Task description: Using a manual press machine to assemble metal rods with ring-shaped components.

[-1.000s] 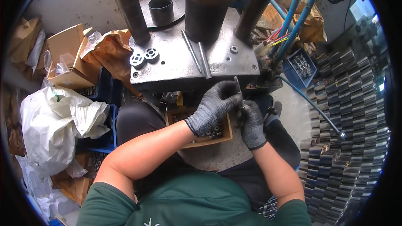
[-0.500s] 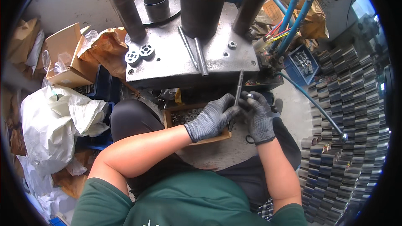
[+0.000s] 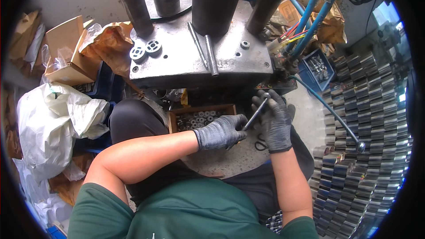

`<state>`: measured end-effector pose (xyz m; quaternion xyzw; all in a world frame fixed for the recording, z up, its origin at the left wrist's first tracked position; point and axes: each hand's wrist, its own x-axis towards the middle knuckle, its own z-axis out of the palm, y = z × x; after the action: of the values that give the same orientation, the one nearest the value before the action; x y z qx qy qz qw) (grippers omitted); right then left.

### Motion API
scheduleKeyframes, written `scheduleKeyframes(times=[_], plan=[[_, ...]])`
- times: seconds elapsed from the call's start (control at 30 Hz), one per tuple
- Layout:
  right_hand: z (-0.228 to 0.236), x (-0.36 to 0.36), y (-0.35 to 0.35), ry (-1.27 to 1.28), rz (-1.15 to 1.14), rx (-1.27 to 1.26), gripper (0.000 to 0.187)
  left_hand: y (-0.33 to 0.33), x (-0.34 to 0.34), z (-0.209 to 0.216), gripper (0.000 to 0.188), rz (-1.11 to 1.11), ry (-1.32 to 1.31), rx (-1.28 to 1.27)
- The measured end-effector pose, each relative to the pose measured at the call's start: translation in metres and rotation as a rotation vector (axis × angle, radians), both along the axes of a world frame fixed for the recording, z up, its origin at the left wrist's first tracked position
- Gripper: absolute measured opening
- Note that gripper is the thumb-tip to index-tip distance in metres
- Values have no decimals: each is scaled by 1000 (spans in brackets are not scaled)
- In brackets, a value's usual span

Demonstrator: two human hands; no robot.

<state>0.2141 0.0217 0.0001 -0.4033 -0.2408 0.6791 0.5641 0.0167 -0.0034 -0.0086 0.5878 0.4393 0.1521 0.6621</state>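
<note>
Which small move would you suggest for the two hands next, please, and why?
I would probably align the small metal ring squarely with the rod, using the right hand while the left hand steadies the rod. The left hand grips the rod's lower end, and the right hand holds the ring at its upper end; whether it is already threaded on is unclear.

Two gloved hands: one left hand (image 3: pixel 221 132), one right hand (image 3: pixel 276 124). Three rods (image 3: pixel 256 114), one of them held. Two slotted discs (image 3: pixel 153 47), one small ring (image 3: pixel 245 46), one cup (image 3: pixel 167 6), two columns (image 3: pixel 133 6), one wooden box (image 3: pixel 217 108), one white sack (image 3: pixel 48 128), one ball-ended lever (image 3: pixel 345 128). The box's bearings (image 3: pixel 201 119) and the stacked metal pieces (image 3: pixel 367 119) are too many to count.
</note>
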Motion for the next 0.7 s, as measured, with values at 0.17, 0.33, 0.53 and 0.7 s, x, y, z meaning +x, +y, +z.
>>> scheduleKeyframes(times=[0.17,0.33,0.53,0.7], plan=[[-7,6,0,-107,17,117,38,0,2,-12,26,31,-14,-29],[5,-3,-4,-142,9,149,31,0,-3,-13,28,21,-25,53],[-3,-6,-9,-135,224,-173,33,-2,-2,-20,31,54,-74,101],[-10,-7,-13,-249,214,-9,33,2,-3,-9,28,17,62,206]])
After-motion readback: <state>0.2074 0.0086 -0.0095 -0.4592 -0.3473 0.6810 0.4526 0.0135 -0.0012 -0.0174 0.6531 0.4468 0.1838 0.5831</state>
